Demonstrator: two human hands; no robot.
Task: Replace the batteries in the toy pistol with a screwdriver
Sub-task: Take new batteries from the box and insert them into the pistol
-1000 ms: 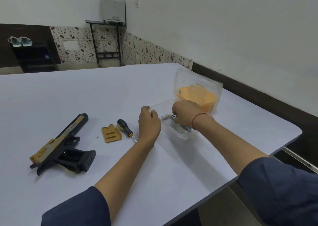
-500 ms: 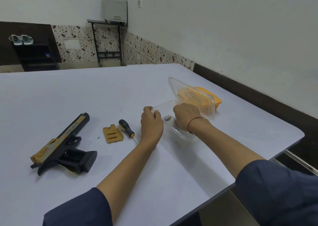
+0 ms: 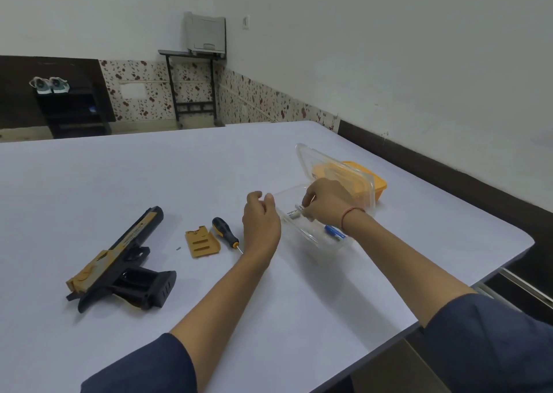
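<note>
Right hand pinches a battery in the clear box; left hand hovers, loosely curled, empty

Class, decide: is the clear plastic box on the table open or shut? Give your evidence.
Open. The lid stands raised behind the clear box, and the right hand reaches inside, pinching a white battery.

Colours: toy pistol black, tan slide; screwdriver handle black-yellow; worktop pale lilac; box at 2 o'clock orange.
</note>
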